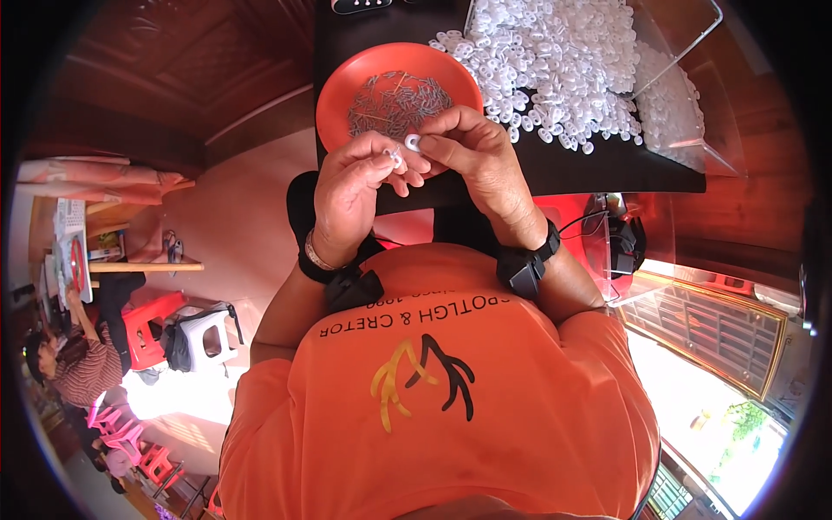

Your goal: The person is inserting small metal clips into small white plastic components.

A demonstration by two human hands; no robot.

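My left hand (347, 195) pinches a small white plastic piece (394, 159) between thumb and fingers; its exact shape is partly hidden. Right beside it, my right hand (494, 169) grips a small white plastic ring (412, 142) by thumb and forefinger. Both hands meet over the near rim of a round orange-red bowl (336, 91). Inside the bowl lie many thin grey metal pins or screws (403, 104), too small to tell which.
On the dark table (607, 173), a large heap of white plastic pieces (555, 61) spills from a clear bin (693, 143) at the far right. A red stool (152, 325) and a white stool (212, 334) stand at left, near another person (87, 368) in a striped top.
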